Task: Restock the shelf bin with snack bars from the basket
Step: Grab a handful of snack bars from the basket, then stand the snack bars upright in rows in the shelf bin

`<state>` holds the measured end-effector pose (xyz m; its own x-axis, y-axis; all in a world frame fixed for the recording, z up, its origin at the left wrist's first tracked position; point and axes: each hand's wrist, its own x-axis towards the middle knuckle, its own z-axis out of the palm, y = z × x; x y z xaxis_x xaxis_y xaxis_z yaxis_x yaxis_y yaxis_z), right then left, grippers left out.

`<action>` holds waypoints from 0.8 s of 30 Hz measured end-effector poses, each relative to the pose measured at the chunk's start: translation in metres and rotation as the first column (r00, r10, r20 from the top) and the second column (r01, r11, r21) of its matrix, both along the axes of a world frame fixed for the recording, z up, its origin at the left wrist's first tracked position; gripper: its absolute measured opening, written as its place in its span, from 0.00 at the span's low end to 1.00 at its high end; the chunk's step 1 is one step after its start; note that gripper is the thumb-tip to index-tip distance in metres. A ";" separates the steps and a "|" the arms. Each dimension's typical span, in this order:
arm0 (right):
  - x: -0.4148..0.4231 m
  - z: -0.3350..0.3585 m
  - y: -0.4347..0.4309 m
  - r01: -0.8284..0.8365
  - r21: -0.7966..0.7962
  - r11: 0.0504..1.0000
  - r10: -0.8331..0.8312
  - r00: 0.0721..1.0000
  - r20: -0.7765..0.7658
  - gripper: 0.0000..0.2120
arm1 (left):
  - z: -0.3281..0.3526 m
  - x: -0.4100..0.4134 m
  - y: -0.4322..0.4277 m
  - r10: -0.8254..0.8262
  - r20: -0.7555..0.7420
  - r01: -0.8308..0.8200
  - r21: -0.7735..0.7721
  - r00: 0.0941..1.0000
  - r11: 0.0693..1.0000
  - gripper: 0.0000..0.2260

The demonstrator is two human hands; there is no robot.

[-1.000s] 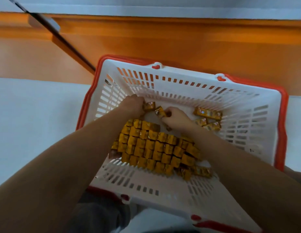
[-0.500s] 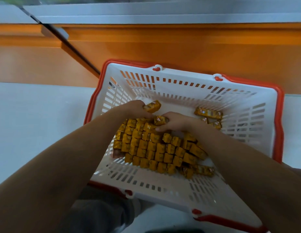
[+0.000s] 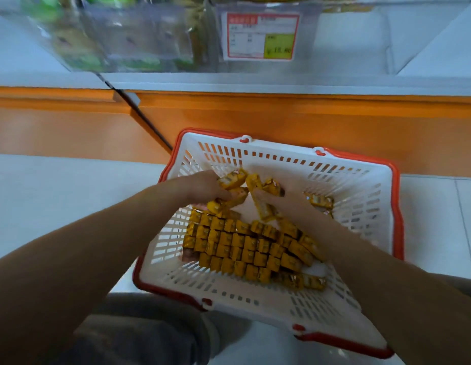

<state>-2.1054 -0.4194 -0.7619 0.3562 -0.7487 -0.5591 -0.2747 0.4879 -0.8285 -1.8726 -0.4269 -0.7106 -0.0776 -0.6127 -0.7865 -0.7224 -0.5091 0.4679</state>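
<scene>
A white basket with a red rim [image 3: 360, 180] stands on the floor in front of me, holding several yellow-wrapped snack bars [image 3: 242, 246] packed on end. My left hand [image 3: 202, 188] grips a few bars [image 3: 233, 179] just above the pile. My right hand [image 3: 284, 204] grips a few more bars [image 3: 264, 185] beside it. Above, a clear shelf bin [image 3: 347, 35] with a red-framed price tag [image 3: 262, 35] shows at the top of the view.
An orange shelf base [image 3: 281, 119] runs behind the basket under a grey shelf edge [image 3: 255, 83]. Clear bins with green packets [image 3: 97, 40] sit at the upper left. Pale floor tiles [image 3: 58, 206] lie to the left. My grey-clothed knee [image 3: 139, 333] is below.
Both hands have lifted a little out of the pile with bars in them. The view has tilted up, bringing the shelf bins and price tag into sight.
</scene>
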 end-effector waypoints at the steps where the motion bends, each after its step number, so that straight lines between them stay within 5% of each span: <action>1: 0.002 0.004 0.003 0.033 0.067 0.997 -0.036 0.999 0.035 0.14 | 0.010 0.000 0.005 0.044 -0.036 -0.043 0.030 0.998 0.999 0.11; 5: 0.014 0.061 0.011 0.182 0.150 0.972 -0.204 0.968 0.148 0.05 | 0.073 0.001 0.029 0.368 -0.304 -0.366 0.065 0.879 0.928 0.11; 8: 0.022 0.123 0.007 0.241 0.134 0.961 -0.267 0.934 0.238 0.15 | 0.124 -0.008 0.042 0.485 -0.514 -0.544 0.042 0.708 0.838 0.05; 11: 0.025 0.191 0.005 0.232 0.055 0.971 -0.237 0.922 0.305 0.23 | 0.168 -0.025 0.053 0.436 -0.665 -0.617 -0.046 0.606 0.786 0.08; 16: -0.001 0.277 0.009 0.185 -0.111 0.976 -0.149 0.950 0.276 0.14 | 0.229 -0.055 0.065 0.312 -0.702 -0.645 -0.269 0.640 0.716 0.18; 20: -0.023 0.302 0.016 0.189 -0.157 0.969 -0.152 0.964 0.218 0.29 | 0.243 -0.076 0.074 0.254 -0.747 -0.650 -0.296 0.614 0.700 0.12; 24: -0.031 0.301 0.019 0.273 -0.163 0.948 -0.235 0.947 0.218 0.19 | 0.240 -0.086 0.074 0.253 -0.736 -0.648 -0.315 0.628 0.693 0.13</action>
